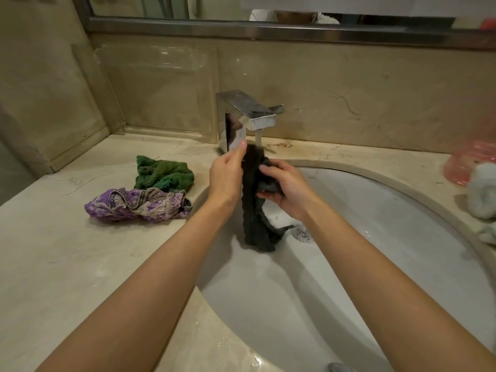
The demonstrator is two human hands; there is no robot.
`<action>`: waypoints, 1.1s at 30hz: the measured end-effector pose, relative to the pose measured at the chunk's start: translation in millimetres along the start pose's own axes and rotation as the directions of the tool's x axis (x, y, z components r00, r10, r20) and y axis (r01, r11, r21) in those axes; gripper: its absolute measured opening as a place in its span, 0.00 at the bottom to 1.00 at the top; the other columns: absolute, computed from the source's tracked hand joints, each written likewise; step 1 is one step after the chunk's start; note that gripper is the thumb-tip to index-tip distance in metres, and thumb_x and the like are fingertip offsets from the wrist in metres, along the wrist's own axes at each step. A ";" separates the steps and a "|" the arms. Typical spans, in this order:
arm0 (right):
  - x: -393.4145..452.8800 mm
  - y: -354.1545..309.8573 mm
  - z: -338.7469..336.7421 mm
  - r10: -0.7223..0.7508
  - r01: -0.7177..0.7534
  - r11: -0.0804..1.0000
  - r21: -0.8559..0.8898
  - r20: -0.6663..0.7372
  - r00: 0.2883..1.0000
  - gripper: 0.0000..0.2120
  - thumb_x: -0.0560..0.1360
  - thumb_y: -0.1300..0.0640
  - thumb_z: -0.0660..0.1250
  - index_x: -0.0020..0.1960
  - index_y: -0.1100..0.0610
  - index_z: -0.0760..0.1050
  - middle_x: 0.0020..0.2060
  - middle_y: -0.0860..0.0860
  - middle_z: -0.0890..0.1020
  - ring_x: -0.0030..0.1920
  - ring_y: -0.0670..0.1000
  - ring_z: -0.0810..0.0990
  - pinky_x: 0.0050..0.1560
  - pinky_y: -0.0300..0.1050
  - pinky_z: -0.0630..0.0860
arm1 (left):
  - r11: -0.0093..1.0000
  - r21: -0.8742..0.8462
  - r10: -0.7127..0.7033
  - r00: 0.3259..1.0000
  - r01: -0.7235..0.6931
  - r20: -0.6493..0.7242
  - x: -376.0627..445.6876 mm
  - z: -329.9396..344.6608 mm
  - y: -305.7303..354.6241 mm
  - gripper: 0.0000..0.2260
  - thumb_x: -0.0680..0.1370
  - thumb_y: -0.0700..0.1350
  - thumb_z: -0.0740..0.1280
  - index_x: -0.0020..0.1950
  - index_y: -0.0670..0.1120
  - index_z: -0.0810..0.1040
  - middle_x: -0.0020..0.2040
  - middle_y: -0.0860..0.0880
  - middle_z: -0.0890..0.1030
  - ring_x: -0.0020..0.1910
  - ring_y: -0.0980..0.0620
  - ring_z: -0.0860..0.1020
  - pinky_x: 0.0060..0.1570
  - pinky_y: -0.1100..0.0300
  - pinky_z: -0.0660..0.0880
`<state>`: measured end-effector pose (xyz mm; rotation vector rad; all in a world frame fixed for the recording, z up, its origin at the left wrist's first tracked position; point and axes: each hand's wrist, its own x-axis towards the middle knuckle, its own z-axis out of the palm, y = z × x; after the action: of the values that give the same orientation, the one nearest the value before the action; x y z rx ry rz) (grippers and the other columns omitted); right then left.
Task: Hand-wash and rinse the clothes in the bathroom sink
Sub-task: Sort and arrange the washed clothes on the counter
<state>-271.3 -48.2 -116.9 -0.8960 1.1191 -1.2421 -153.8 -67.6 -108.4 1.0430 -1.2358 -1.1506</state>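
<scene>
Directly under the running square chrome faucet (248,114), one dark wet garment (255,208) hangs over the white oval sink (402,237), its top in the stream and its lower end trailing into the basin just left of the drain (302,231). Two hands hold it: the left hand (225,178) pinches the upper edge between thumb and fingertips, and the right hand (288,187) has its fingers curled round a bunched fold lower down and to the right. On the marble counter (80,259) to the left lie two more pieces, a green towel-like cloth (163,174) farther back and a purple patterned garment (134,204) nearer, touching each other and close to the sink's left rim. At the far right edge sit one pink plastic container (467,162) and one white crumpled cloth (483,191), partly cut off. Bare counter stretches near and left of the basin; a mirror frame (241,28) runs along the far wall.
</scene>
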 end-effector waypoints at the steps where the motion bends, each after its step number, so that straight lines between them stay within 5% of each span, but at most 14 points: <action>1: 0.2 -0.1 0.3 0.013 -0.013 1.000 -0.006 0.016 1.000 0.14 0.79 0.62 0.64 0.64 0.59 0.71 0.56 0.58 0.81 0.55 0.58 0.81 0.43 0.46 0.81 | 1.000 -0.001 -0.027 0.999 0.027 0.032 0.8 0.6 -1.7 0.16 0.83 0.53 0.57 0.48 0.47 0.82 0.44 0.52 0.83 0.42 0.62 0.80 0.41 0.69 0.75; 6: 0.3 2.2 3.1 -0.122 0.108 0.982 -0.152 -0.089 0.988 0.09 0.79 0.62 0.63 0.58 0.56 0.76 0.52 0.53 0.83 0.55 0.54 0.81 0.47 0.44 0.81 | 0.991 0.122 -0.063 0.997 0.058 0.035 3.7 6.0 -7.2 0.26 0.77 0.62 0.55 0.62 0.44 0.78 0.58 0.48 0.80 0.58 0.51 0.77 0.60 0.55 0.73; 8: 2.2 1.8 5.7 -0.149 0.137 0.984 -0.113 -0.104 0.983 0.11 0.80 0.62 0.62 0.60 0.57 0.77 0.53 0.54 0.83 0.56 0.54 0.81 0.57 0.50 0.78 | 0.996 0.047 -0.080 0.994 0.076 0.080 3.0 8.0 -9.5 0.23 0.79 0.60 0.57 0.60 0.44 0.78 0.56 0.48 0.80 0.56 0.55 0.78 0.56 0.62 0.75; 11: 2.8 -2.4 11.3 -0.160 0.155 0.986 -0.058 -0.109 0.981 0.13 0.80 0.64 0.60 0.63 0.59 0.75 0.56 0.57 0.82 0.58 0.56 0.80 0.60 0.53 0.77 | 0.986 -0.031 -0.162 0.983 0.165 0.088 7.5 8.2 -13.3 0.20 0.84 0.55 0.53 0.65 0.43 0.73 0.57 0.47 0.80 0.54 0.55 0.79 0.45 0.66 0.74; 14: -1.1 -11.9 10.5 -0.143 0.161 0.964 0.214 -0.096 0.985 0.11 0.81 0.65 0.57 0.58 0.56 0.75 0.54 0.57 0.81 0.54 0.55 0.80 0.44 0.43 0.80 | 0.963 -0.044 -0.265 0.964 0.266 0.027 13.6 1.3 -13.3 0.26 0.82 0.61 0.51 0.68 0.43 0.69 0.58 0.44 0.80 0.58 0.48 0.78 0.56 0.57 0.72; 16: -5.7 -19.5 9.4 -0.102 0.122 0.875 0.468 -0.068 0.992 0.10 0.81 0.66 0.56 0.54 0.57 0.74 0.50 0.59 0.80 0.50 0.55 0.79 0.37 0.40 0.79 | 0.961 0.020 -0.275 0.955 0.274 0.113 10.2 5.0 -9.5 0.23 0.83 0.60 0.49 0.60 0.45 0.75 0.51 0.47 0.81 0.53 0.52 0.78 0.52 0.62 0.70; 18: -8.7 -23.1 10.8 -0.070 0.080 0.761 0.644 -0.042 0.997 0.10 0.80 0.67 0.55 0.54 0.59 0.74 0.51 0.61 0.79 0.49 0.56 0.78 0.38 0.43 0.81 | 0.950 0.009 -0.306 0.930 0.311 0.202 4.1 12.9 -9.4 0.21 0.85 0.56 0.46 0.48 0.50 0.76 0.43 0.51 0.80 0.46 0.56 0.78 0.42 0.67 0.72; 22: -16.0 -24.1 14.0 -0.063 0.014 0.631 0.776 0.033 0.997 0.08 0.75 0.64 0.55 0.49 0.63 0.73 0.50 0.64 0.77 0.47 0.61 0.77 0.47 0.51 0.81 | 0.937 0.048 -0.348 0.918 0.345 0.190 1.5 17.0 -12.9 0.19 0.85 0.56 0.48 0.45 0.50 0.74 0.43 0.48 0.82 0.34 0.58 0.77 0.33 0.66 0.74; 26: -14.8 -24.2 8.3 -0.015 0.067 0.684 0.726 -0.077 0.997 0.15 0.79 0.52 0.60 0.38 0.60 0.69 0.32 0.56 0.80 0.43 0.56 0.77 0.44 0.46 0.81 | 0.867 0.084 -0.497 0.862 0.491 0.100 4.8 8.9 -9.5 0.27 0.83 0.61 0.47 0.40 0.42 0.72 0.29 0.46 0.71 0.25 0.50 0.69 0.33 0.58 0.70; 29: -7.5 -17.1 2.5 0.126 0.008 0.875 0.485 -0.243 0.962 0.14 0.79 0.48 0.63 0.40 0.57 0.74 0.41 0.56 0.81 0.44 0.53 0.79 0.31 0.40 0.78 | 0.847 -0.037 -0.530 0.848 0.530 0.012 4.8 6.4 -5.7 0.22 0.83 0.59 0.54 0.45 0.43 0.75 0.29 0.47 0.70 0.25 0.52 0.68 0.33 0.58 0.70; 31: -2.8 -5.0 2.5 0.175 -0.086 0.952 0.294 -0.288 0.942 0.09 0.80 0.53 0.63 0.51 0.58 0.77 0.45 0.56 0.81 0.43 0.51 0.79 0.30 0.39 0.78 | 0.861 -0.102 -0.503 0.864 0.498 -0.027 6.0 5.7 -4.4 0.18 0.80 0.59 0.60 0.48 0.45 0.78 0.36 0.46 0.77 0.33 0.51 0.74 0.39 0.57 0.73; 33: -1.7 8.1 6.4 0.208 -0.168 0.974 0.155 -0.300 0.931 0.08 0.81 0.56 0.61 0.50 0.59 0.76 0.44 0.56 0.80 0.41 0.50 0.79 0.36 0.41 0.80 | 0.855 -0.154 -0.505 0.863 0.496 -0.022 6.1 5.3 -4.6 0.15 0.78 0.59 0.65 0.49 0.47 0.78 0.47 0.44 0.82 0.47 0.47 0.79 0.54 0.52 0.76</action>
<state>-263.0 -45.8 -122.8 -0.4894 1.3280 -1.3078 -159.5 -74.2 -111.6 1.3241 -0.8315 -1.5669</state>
